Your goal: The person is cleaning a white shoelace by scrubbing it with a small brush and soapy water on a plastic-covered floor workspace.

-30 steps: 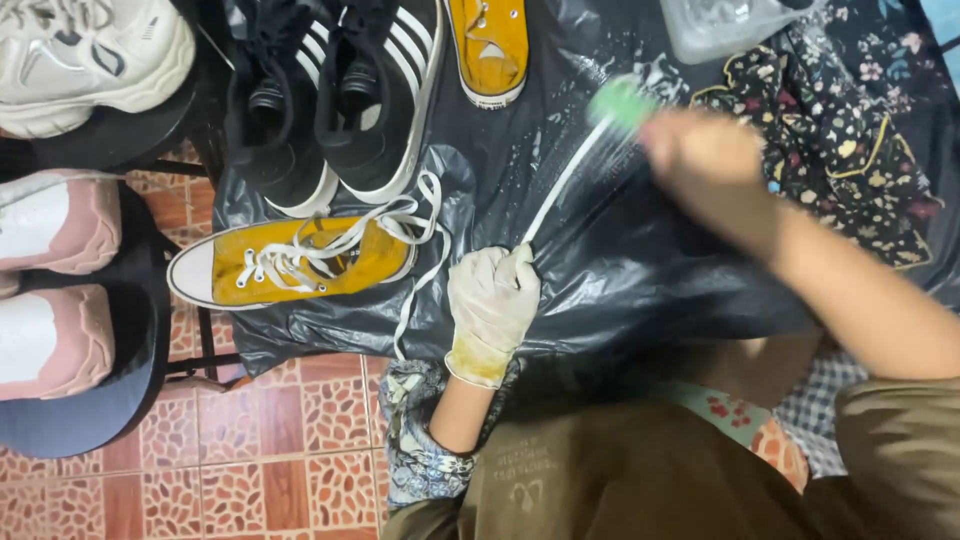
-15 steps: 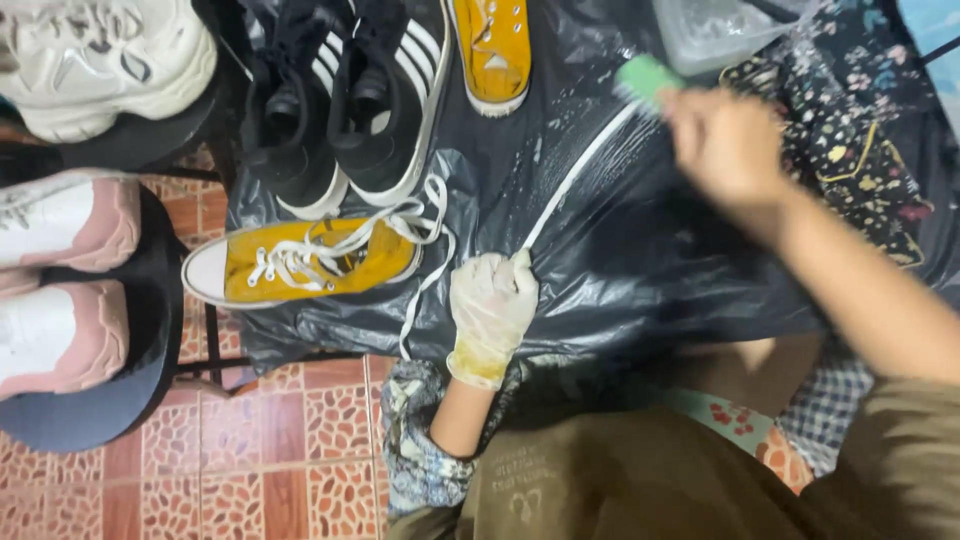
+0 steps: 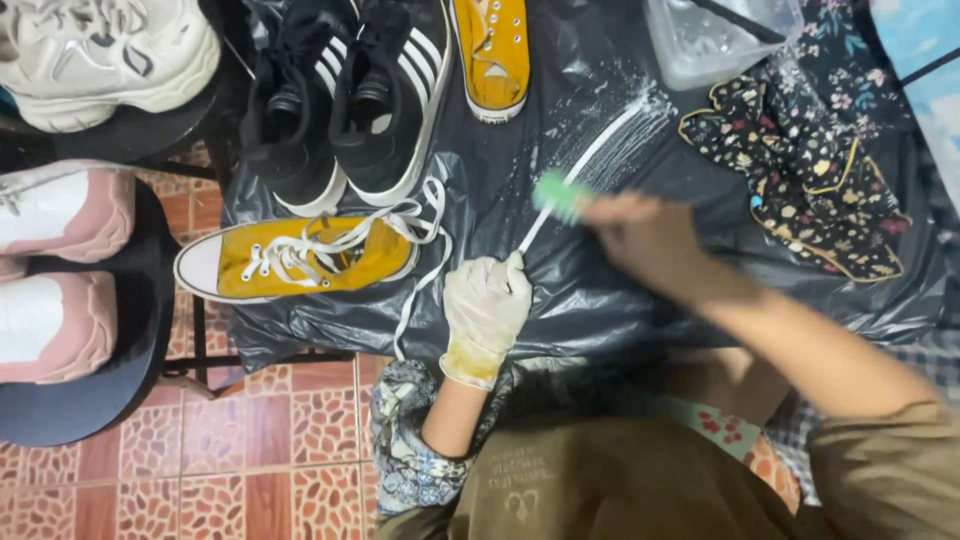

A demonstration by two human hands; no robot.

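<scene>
White shoelace (image 3: 590,165): stretched flat along the black plastic sheet (image 3: 620,290), near end pinned under the gloved left hand (image 3: 487,305), grip clenched on it; bare right hand (image 3: 640,235), blurred, grasps a green brush (image 3: 558,193) on the lace. Best kept taut, strokes lengthwise. Surface: sheet-covered, soap-streaked, bearing yellow sneaker (image 3: 300,262), black striped pair (image 3: 345,100), floral cloth (image 3: 800,180), clear tub (image 3: 720,35); floor of red patterned tile (image 3: 290,440).

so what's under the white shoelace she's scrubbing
The white shoelace lies stretched on a black plastic sheet, with soapy foam around its far end. Whatever the sheet rests on is covered and cannot be seen.
</scene>
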